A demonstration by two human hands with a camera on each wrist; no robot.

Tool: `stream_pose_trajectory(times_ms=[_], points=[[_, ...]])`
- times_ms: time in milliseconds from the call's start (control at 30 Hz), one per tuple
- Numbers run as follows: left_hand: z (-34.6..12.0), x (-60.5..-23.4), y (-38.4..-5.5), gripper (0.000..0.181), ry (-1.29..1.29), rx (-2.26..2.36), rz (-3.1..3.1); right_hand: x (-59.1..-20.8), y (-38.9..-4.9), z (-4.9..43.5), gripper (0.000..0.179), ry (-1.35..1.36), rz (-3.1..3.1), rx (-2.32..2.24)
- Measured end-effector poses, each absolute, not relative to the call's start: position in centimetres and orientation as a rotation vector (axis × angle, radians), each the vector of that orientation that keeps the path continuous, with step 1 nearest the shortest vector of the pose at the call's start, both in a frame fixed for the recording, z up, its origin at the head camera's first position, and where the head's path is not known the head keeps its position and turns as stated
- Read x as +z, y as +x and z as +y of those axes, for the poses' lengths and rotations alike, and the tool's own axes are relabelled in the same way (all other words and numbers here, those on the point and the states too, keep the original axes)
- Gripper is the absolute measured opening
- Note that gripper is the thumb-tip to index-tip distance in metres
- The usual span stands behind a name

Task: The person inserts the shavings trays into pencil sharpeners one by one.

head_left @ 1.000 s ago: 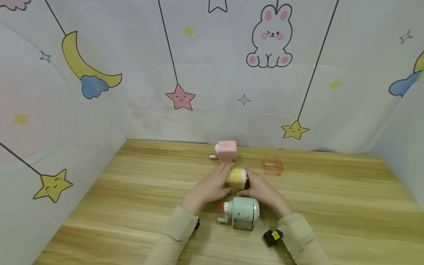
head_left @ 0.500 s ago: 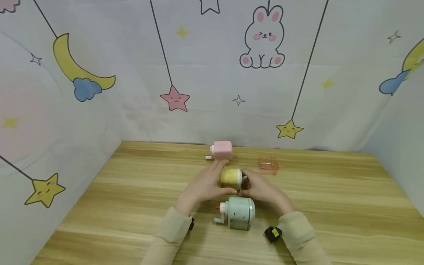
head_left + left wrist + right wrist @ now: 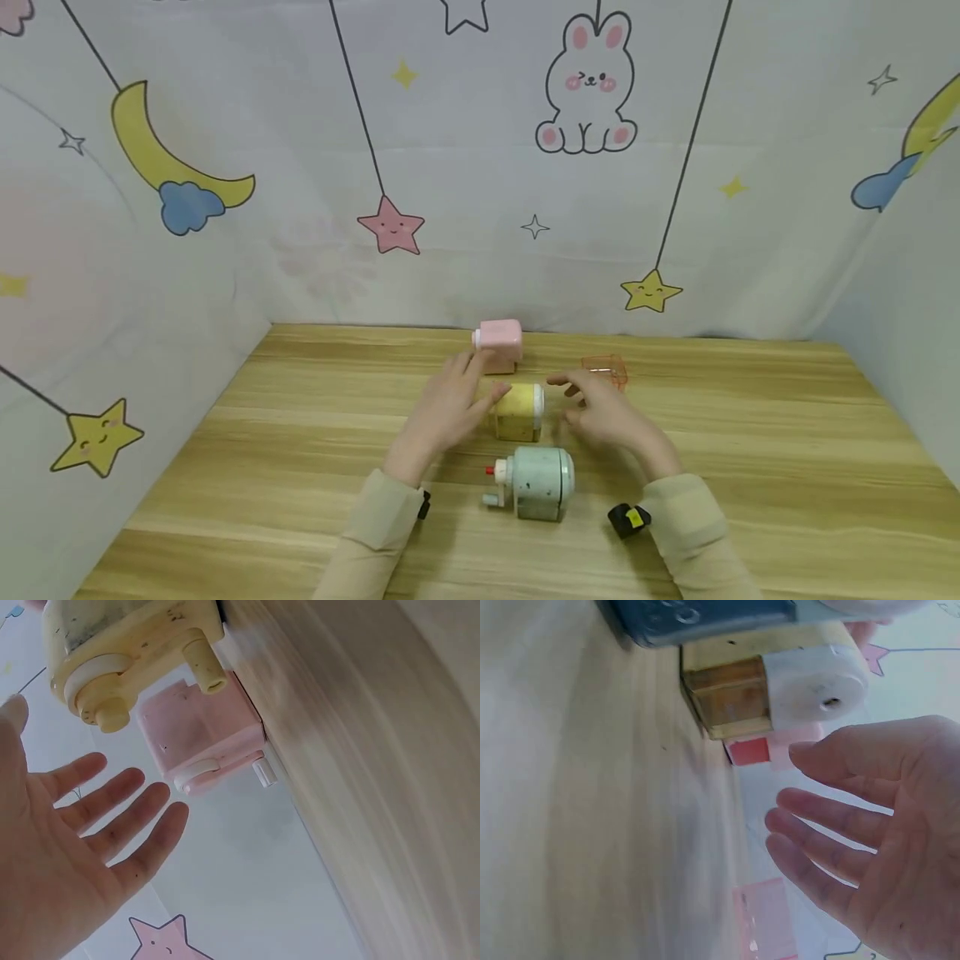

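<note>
A yellow crank pencil sharpener (image 3: 517, 412) stands upright between both hands. Its amber shavings drawer (image 3: 731, 694) sits in the body, below a white end with a small pencil hole. To its left is my left hand (image 3: 447, 400), fingers spread and holding nothing; the thumb overlaps the sharpener in the head view. On the other side, my right hand (image 3: 607, 408) hovers with loosely bent fingers, apart from the white end. Behind stands a pink crank sharpener (image 3: 501, 335), partly covered by the left fingertips. A green crank sharpener (image 3: 536, 483) stands in front, nearest the body.
Behind the right hand lies a see-through reddish drawer (image 3: 617, 367) on the wooden table (image 3: 750, 458). A printed cloth wall (image 3: 450, 283) rises at the table's back edge, with side walls left and right. Black wrist cameras (image 3: 628, 520) hang under the sleeves.
Both hands have let go of the yellow sharpener and drawn apart, the left one leftward, the right one rightward. The sharpener stays upright in place. The head view has shifted slightly.
</note>
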State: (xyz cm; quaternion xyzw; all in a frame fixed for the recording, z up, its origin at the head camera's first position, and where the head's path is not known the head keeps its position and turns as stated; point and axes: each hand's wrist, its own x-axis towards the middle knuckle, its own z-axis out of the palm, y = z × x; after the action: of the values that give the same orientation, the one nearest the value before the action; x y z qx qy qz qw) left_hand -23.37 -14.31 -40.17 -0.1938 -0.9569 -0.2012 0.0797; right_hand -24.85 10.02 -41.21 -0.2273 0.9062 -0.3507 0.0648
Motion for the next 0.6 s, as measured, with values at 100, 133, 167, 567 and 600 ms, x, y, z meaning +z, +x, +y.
stream_pose_trajectory(times_ms=[100, 133, 167, 567, 600], points=[[-14.2, -40.0, -23.5, 0.062, -0.546, -0.616, -2.831, -41.0, -25.1, 10.8, 0.046, -0.672, 2.797, -1.05], [-14.2, -40.1, -23.5, 0.06, -0.536, -0.619, -2.82, -41.0, -25.2, 11.0, 0.046, -0.673, 2.807, -1.053], [-14.2, -40.1, -23.6, 0.059, -0.525, -0.619, -2.809, -41.0, -25.3, 11.1, 0.046, -0.666, 2.816, -1.051], [-15.0, -40.7, -25.4, 0.065, -0.526, -0.65, -2.851, -41.6, -26.0, 12.2, 0.045, -0.645, 2.9, -1.054], [-15.1, -40.6, -25.6, 0.065, -0.525, -0.674, -2.855, -41.6, -26.1, 12.3, 0.045, -0.655, 2.922, -1.037]])
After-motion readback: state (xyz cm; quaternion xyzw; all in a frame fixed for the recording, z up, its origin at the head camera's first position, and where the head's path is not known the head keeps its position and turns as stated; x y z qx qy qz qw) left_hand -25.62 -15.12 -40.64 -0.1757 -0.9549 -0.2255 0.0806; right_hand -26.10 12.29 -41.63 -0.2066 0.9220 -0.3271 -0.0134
